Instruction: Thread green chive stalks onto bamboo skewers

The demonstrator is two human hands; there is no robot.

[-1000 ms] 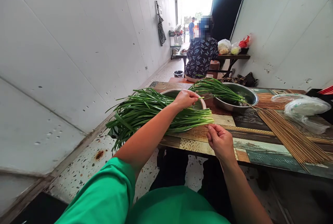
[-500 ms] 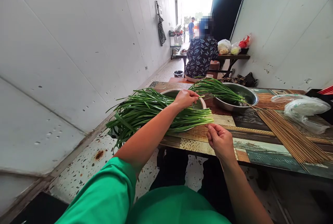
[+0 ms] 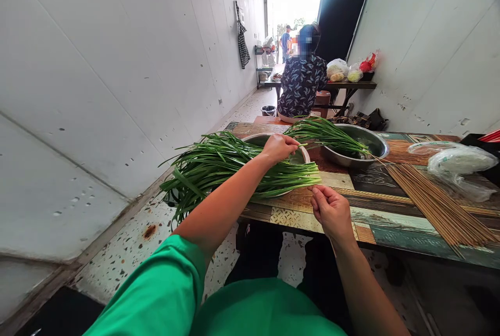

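My left hand [image 3: 280,147] is pinched on a garlic chive stalk, whose pale end [image 3: 302,145] sticks out past the fingertips. Below it, a thick pile of garlic chives [image 3: 219,156] lies across a metal bowl [image 3: 305,154], green leaves to the left and pale stems to the right. My right hand [image 3: 332,211] is closed on a thin bamboo skewer; a bit of it shows under the wrist, and its tip is near the stem ends. More chives [image 3: 324,133] rest on a second metal bowl [image 3: 380,149], with skewers running toward them.
A fan of bamboo skewers [image 3: 437,203] lies on the patchwork wooden table [image 3: 398,237]. Clear plastic bags [image 3: 461,164] sit at the right. Beyond, a person in a patterned shirt [image 3: 300,86] sits with their back to me at another table [image 3: 363,85].
Both hands hold almost the same place and grip. The seated person's head has shifted slightly, and the far person near the doorway has moved a little left.
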